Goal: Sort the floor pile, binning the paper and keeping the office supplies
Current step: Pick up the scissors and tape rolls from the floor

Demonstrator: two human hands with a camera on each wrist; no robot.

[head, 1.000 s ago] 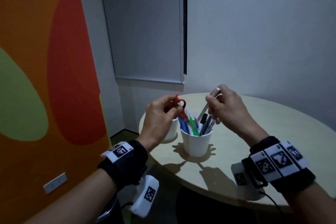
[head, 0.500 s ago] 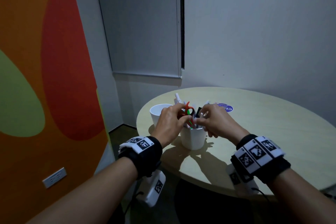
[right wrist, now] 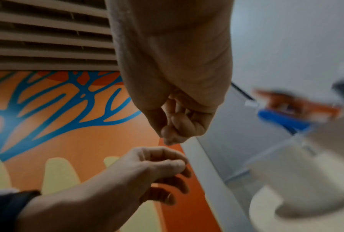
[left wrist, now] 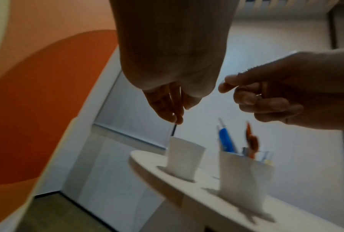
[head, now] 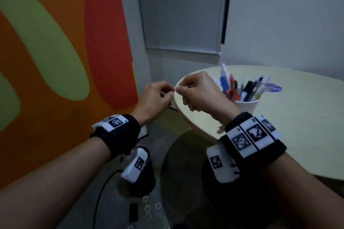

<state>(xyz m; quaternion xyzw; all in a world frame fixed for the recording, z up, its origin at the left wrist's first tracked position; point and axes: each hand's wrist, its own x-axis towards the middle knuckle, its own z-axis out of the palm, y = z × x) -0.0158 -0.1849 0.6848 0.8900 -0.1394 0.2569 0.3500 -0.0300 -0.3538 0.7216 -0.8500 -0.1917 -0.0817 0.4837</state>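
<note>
My left hand (head: 170, 92) hovers just off the round table's left edge. It pinches a thin dark spring-like piece (left wrist: 173, 131) that hangs below the fingertips in the left wrist view. My right hand (head: 177, 89) is close beside it, thumb against forefinger and the other fingers curled, with a tiny metal glint (left wrist: 258, 94) showing between them. A white cup (head: 245, 105) on the table holds several pens and red-handled scissors (head: 232, 92). An empty white cup (left wrist: 183, 161) stands left of it, mostly hidden behind my right hand in the head view.
The pale round table (head: 279, 126) fills the right side, with a blue round thing (head: 273, 87) behind the pen cup. On the dark floor below lie a few clear rings (head: 157, 205) and a small black item (head: 133, 212). An orange wall runs along the left.
Both hands have left the pen cup and moved left past the table edge. The scissors and pens now stand in the cup. The view has swung left and down.
</note>
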